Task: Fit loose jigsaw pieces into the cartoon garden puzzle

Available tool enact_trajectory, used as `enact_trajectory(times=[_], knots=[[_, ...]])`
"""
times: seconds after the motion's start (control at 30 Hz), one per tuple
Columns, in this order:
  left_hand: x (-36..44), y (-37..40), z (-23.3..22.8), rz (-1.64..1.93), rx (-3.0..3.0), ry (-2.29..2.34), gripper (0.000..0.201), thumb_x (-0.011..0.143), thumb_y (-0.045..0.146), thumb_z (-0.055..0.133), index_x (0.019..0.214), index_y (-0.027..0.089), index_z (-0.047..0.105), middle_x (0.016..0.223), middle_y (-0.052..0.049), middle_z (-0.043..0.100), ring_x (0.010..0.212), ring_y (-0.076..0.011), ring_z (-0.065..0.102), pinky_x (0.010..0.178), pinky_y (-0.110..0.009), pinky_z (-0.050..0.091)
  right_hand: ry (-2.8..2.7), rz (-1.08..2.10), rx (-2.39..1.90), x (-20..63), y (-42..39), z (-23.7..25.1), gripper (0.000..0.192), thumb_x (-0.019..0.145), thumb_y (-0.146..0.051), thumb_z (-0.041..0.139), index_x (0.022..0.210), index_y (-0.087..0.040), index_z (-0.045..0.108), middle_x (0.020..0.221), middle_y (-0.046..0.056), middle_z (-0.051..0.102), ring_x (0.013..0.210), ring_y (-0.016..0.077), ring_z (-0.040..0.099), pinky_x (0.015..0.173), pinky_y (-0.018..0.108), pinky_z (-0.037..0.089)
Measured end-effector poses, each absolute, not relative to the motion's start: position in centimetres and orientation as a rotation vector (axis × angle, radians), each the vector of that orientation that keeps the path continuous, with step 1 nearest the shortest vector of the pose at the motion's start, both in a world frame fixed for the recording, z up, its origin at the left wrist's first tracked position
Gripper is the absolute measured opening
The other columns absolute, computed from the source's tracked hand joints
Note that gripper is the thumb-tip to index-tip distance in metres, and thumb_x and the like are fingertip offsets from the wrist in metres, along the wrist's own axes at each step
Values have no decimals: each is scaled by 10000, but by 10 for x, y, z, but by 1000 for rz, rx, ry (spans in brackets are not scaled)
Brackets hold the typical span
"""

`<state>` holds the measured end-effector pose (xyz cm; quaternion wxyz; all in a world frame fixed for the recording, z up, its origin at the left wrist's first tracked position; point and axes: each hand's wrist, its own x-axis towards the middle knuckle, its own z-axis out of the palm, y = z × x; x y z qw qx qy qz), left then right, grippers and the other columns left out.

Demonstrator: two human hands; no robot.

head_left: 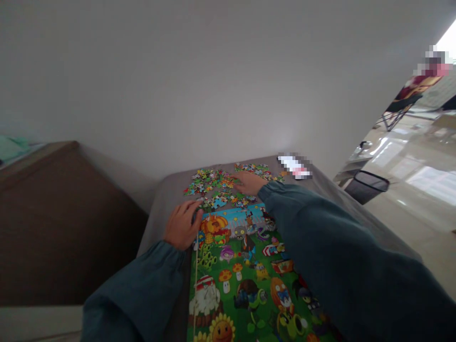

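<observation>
So I'm standing here watching someone in baggy blue-green sleeves [331,237] with a heap of loose jigsaw pieces [204,180] at the far end of a table draped in grey cloth [164,194], right up by the pale wall [228,85]. The right hand [249,183] is reaching into the pieces, fingertips down among them, and honestly I can't tell if they're pinched on one or just touching. The left hand [182,223] lies at the top left corner of a long cartoon picture [245,266], thumb apart from the fingers, tips by the nearest pieces. That picture's on the cloth between the two forearms, near side of the pile, all green with mushrooms, a grinning sunflower [223,328] and a zombie near the top; the right sleeve covers part of its right side. A blurred-out phone [295,166] sits past the right hand, near the table's far right corner, and there's a dark mesh bin [366,185] on the shiny floor [395,213] beyond.
</observation>
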<state>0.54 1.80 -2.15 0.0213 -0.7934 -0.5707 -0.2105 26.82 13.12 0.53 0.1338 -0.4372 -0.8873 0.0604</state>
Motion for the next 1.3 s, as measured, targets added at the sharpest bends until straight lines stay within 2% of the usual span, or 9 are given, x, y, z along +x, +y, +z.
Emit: enact_trajectory(times=[0.2,0.37,0.53,0.77,0.87,0.97,1.03,1.17,1.3], knots=[[6,19,-22,-674,-2446,-1806,383,949,346,356,1241,210,563,1207,-68,594,1082,-232,541,969,-406,433,-2640,50,-1283,230,142,-6,400,884,-241,508,1267,-129,539,1238,143,588,1166,260,524,1016,404,374],[7,21,-21,-675,-2448,-1825,376,955,336,348,1240,214,561,1199,-59,599,1079,-227,534,978,-401,425,-2684,34,-1169,210,139,-14,467,931,-294,436,1394,-236,407,1445,94,407,1298,267,399,1021,467,366],[2,29,-29,-679,-2432,-1851,356,954,341,359,1213,234,579,1193,-39,607,1085,-227,535,975,-399,422,-2708,65,-1152,203,136,-25,479,976,-421,330,1423,-255,364,1522,81,288,1393,257,258,1090,517,252],[-1,58,-35,-799,-2347,-1912,360,954,331,342,1183,225,598,1281,-50,567,1210,-226,485,1010,-409,394,-2696,140,-1131,225,125,-19,436,963,-444,359,1342,-271,490,1399,48,489,1350,274,324,1053,526,290],[2,73,-33,-785,-2305,-1938,370,952,336,334,1203,233,586,1328,-55,539,1252,-248,452,995,-456,390,-2646,179,-1104,248,115,-12,443,950,-426,399,1349,-253,485,1408,58,476,1364,273,302,1073,524,273],[4,83,-32,-749,-2315,-1932,372,946,332,346,1236,243,562,1364,-49,522,1285,-260,425,985,-489,377,-2553,184,-1128,288,103,-12,436,927,-372,451,1340,-242,501,1384,65,500,1330,270,355,1084,496,284],[6,88,-30,-745,-2325,-1900,355,937,321,366,1214,249,577,1357,-38,537,1289,-259,423,988,-497,364,-2461,161,-1158,321,99,-18,401,897,-346,498,1271,-218,568,1337,84,540,1284,271,411,1068,486,314],[20,101,-18,-868,-2276,-1753,305,909,255,396,1085,266,645,1247,-12,624,1217,-222,496,1001,-454,352,-2160,70,-1219,377,97,-40,307,879,-205,453,1106,-198,659,1124,103,655,1095,243,552,966,472,411],[37,121,-9,-864,-2331,-1667,334,911,264,386,1118,250,647,1257,-23,621,1182,-206,525,999,-400,377,-2069,26,-1163,394,96,-53,267,836,-129,467,967,-188,692,1008,97,680,996,229,576,922,454,431]])
